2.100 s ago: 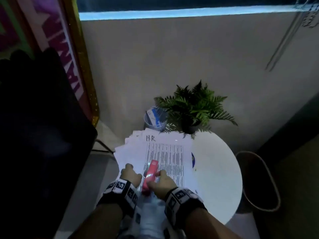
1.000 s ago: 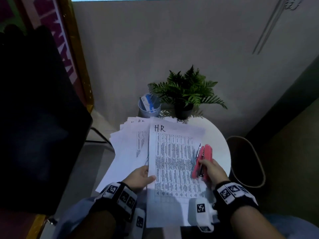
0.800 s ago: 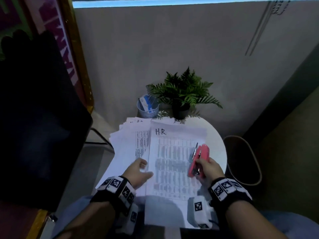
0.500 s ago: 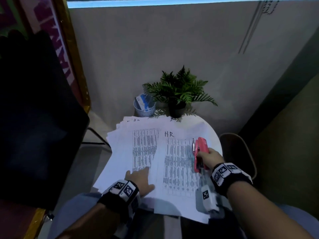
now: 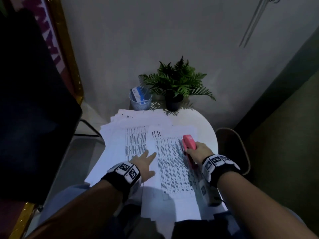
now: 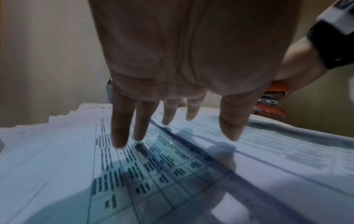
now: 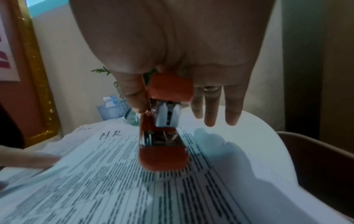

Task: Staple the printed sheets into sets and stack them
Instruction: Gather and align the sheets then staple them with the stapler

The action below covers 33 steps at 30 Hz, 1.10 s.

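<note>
A printed set marked "HR" [image 5: 172, 163] lies on the near right of a round white table [image 5: 205, 130]. Left of it spreads a loose pile of printed sheets [image 5: 119, 140]. My left hand [image 5: 150, 163] lies flat with straight, spread fingers [image 6: 118, 136] where the set's left edge meets the pile. My right hand [image 5: 191, 149] grips a red stapler [image 5: 189, 141] at the set's right edge. In the right wrist view the thumb and forefinger pinch the stapler [image 7: 164, 154] just above the sheet, the other fingers straight. A thin pen [image 5: 179, 147] lies along it.
A potted fern [image 5: 176, 83] and a blue mesh cup [image 5: 140, 101] with a card stand at the table's far edge, against the wall. A round bin [image 5: 241, 152] sits on the floor to the right. A black chair back [image 5: 34, 104] fills the left.
The stapler went from the set's near edge to its right edge. The HR set slid right, uncovering a printed sheet on the pile. My left hand let go and flattened.
</note>
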Each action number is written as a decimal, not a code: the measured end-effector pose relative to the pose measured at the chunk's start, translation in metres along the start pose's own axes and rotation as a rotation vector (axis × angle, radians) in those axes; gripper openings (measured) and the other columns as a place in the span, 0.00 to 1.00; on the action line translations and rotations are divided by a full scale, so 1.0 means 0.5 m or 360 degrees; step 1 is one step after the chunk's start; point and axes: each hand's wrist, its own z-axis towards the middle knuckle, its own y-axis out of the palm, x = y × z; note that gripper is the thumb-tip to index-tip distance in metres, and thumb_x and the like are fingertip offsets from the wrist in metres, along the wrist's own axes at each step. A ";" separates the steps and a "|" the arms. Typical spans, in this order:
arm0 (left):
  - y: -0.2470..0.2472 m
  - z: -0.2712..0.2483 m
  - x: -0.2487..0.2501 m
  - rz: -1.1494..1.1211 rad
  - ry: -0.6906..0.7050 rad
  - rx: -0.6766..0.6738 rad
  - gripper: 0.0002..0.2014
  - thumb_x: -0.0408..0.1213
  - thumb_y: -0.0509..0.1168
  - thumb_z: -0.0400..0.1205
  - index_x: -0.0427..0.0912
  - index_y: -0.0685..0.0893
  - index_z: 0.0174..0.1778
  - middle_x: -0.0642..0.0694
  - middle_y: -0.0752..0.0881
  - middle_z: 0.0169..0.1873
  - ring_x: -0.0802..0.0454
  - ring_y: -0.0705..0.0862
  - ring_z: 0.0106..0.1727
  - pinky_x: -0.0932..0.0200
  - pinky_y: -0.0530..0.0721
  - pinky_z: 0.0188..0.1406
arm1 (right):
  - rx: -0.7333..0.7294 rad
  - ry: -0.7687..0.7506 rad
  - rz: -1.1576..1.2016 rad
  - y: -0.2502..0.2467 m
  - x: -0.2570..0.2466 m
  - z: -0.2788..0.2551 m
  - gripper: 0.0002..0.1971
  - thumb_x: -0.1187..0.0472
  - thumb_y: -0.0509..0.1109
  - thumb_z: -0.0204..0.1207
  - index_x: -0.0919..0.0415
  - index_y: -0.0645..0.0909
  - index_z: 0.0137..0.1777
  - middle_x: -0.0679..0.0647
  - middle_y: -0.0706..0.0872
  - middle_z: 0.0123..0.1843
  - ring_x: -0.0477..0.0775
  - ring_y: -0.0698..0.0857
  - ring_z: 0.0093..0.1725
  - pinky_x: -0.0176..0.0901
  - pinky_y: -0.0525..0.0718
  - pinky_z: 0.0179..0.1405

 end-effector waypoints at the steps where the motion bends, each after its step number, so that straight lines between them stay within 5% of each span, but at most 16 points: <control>1: 0.000 0.010 -0.001 -0.0011 -0.0027 -0.0044 0.37 0.58 0.57 0.81 0.56 0.48 0.83 0.47 0.48 0.83 0.37 0.60 0.80 0.39 0.66 0.75 | -0.0034 -0.0028 -0.0009 0.007 0.002 0.000 0.21 0.50 0.65 0.77 0.60 0.76 0.66 0.62 0.82 0.62 0.62 0.82 0.58 0.44 0.76 0.55; 5: -0.018 0.032 -0.019 -0.0210 -0.0130 0.0063 0.39 0.65 0.62 0.76 0.47 0.61 0.78 0.40 0.60 0.77 0.39 0.74 0.70 0.46 0.77 0.65 | -0.0231 -0.0183 -0.0060 0.032 -0.002 0.001 0.17 0.51 0.66 0.77 0.55 0.76 0.64 0.58 0.84 0.58 0.55 0.79 0.48 0.39 0.72 0.47; 10: -0.035 0.054 -0.067 -0.0087 -0.0323 0.0130 0.40 0.60 0.61 0.78 0.49 0.51 0.81 0.41 0.46 0.82 0.36 0.72 0.71 0.45 0.76 0.66 | -0.0351 -0.0388 -0.0108 0.051 -0.008 0.004 0.17 0.51 0.67 0.73 0.54 0.78 0.61 0.56 0.85 0.54 0.57 0.84 0.52 0.49 0.82 0.55; 14: -0.054 0.077 -0.038 0.0135 -0.0175 0.0117 0.40 0.59 0.56 0.82 0.56 0.38 0.82 0.48 0.27 0.80 0.37 0.43 0.83 0.36 0.50 0.79 | -0.0386 -0.0438 -0.0111 0.035 0.008 0.005 0.09 0.52 0.68 0.74 0.51 0.78 0.53 0.50 0.84 0.49 0.53 0.81 0.50 0.42 0.77 0.49; 16: -0.059 0.092 -0.012 0.0338 -0.0015 0.0087 0.39 0.59 0.55 0.82 0.55 0.38 0.82 0.49 0.29 0.80 0.40 0.32 0.82 0.35 0.38 0.78 | -0.0350 -0.0407 -0.0065 0.022 0.009 0.009 0.06 0.53 0.68 0.77 0.50 0.73 0.49 0.50 0.81 0.46 0.53 0.79 0.47 0.41 0.73 0.46; 19: -0.070 0.110 0.013 0.0510 0.0038 0.0019 0.39 0.59 0.58 0.81 0.53 0.45 0.83 0.48 0.35 0.82 0.39 0.30 0.81 0.31 0.33 0.77 | -0.0100 -0.0307 0.0058 0.005 -0.001 0.029 0.10 0.55 0.65 0.79 0.57 0.73 0.56 0.58 0.83 0.50 0.56 0.80 0.47 0.41 0.72 0.45; 24: -0.080 0.118 0.041 0.0454 0.0285 -0.0062 0.42 0.48 0.65 0.80 0.50 0.45 0.83 0.50 0.41 0.84 0.45 0.45 0.84 0.39 0.48 0.81 | 0.0031 -0.0118 0.0066 0.009 -0.009 0.066 0.15 0.55 0.60 0.81 0.63 0.67 0.63 0.65 0.84 0.54 0.65 0.83 0.52 0.47 0.75 0.46; 29: -0.078 0.138 0.055 0.0440 0.0312 0.0088 0.34 0.49 0.58 0.83 0.53 0.51 0.83 0.51 0.51 0.83 0.44 0.62 0.77 0.44 0.63 0.76 | 0.0021 -0.0172 -0.0143 0.027 -0.017 0.073 0.15 0.54 0.59 0.81 0.61 0.64 0.62 0.62 0.83 0.53 0.63 0.84 0.49 0.47 0.76 0.42; 33: -0.079 0.151 0.059 0.0463 0.0303 0.0096 0.32 0.50 0.58 0.83 0.54 0.53 0.82 0.54 0.51 0.83 0.43 0.65 0.73 0.46 0.69 0.70 | 0.0077 -0.0234 -0.0348 0.045 -0.032 0.076 0.18 0.51 0.58 0.82 0.59 0.63 0.66 0.59 0.81 0.57 0.61 0.84 0.52 0.45 0.74 0.41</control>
